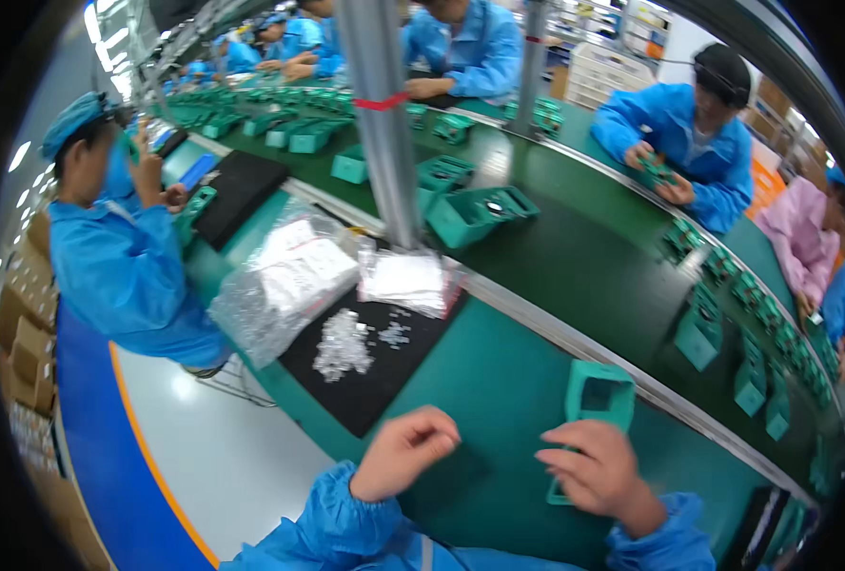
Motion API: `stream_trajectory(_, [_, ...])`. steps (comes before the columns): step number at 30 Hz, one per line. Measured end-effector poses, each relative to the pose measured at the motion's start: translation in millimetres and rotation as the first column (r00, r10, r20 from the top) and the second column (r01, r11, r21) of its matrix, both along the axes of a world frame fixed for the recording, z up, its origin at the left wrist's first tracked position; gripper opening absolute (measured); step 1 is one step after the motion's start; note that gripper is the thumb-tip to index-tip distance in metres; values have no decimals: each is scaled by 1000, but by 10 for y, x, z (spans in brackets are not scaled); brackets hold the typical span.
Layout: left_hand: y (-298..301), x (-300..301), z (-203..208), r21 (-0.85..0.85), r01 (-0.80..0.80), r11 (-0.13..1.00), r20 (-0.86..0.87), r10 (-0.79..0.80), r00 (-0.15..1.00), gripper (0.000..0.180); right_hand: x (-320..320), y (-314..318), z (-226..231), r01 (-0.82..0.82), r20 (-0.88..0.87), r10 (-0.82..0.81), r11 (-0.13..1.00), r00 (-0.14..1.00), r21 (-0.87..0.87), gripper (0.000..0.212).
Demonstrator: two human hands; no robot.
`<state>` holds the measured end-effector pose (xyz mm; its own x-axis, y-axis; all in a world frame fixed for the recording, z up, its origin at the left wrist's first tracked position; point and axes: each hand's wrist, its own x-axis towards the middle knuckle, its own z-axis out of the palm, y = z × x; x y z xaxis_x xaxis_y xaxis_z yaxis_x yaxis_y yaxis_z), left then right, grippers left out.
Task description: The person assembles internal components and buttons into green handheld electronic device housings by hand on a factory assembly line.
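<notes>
My left hand [406,453] is above the green bench, near the black mat, with its fingers curled in and thumb and forefinger together. Whatever it may pinch is too small or hidden to make out. My right hand [596,466] is over a green plastic housing [601,392] with a rectangular opening, hiding its lower part. Its fingers are bent but apart, with nothing visible between them; whether they touch the housing I cannot tell. On the black foam mat [356,409] lie a pile of small clear parts [343,347] and a smaller scatter of bits [394,333].
Plastic bags of white parts [294,271] and a smaller bag [403,283] lie behind the mat. A metal post [384,143] rises beside them. Past the rail, a green conveyor [575,257] carries green housings [480,211]. A co-worker in blue [123,257] sits at left; others work across the line.
</notes>
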<state>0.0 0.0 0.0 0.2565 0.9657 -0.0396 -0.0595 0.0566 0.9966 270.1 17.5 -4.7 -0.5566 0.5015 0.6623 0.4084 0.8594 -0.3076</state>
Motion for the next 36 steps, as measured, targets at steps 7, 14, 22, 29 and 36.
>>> stream_trajectory(7, [-141,899,-19,-285,381,880,353,-273,895,11,67,-426,301,72,-150,-122,950,981,-302,22])
stream_trajectory(14, [-220,1153,-182,-252,420,872,247,-361,899,12,288,-627,259,211,45,-207,968,977,-138,16])
stream_trajectory(22, [-357,1375,-339,544,495,678,-526,-184,830,38,711,-123,283,461,233,-419,872,878,-168,10])
stream_trajectory(29, [-458,1404,-564,545,664,512,-726,-107,679,49,542,288,132,545,622,-364,830,693,-122,8])
stream_trajectory(36, [-468,1395,-623,556,641,529,-701,-116,703,48,496,365,187,573,662,-319,794,678,-204,9])
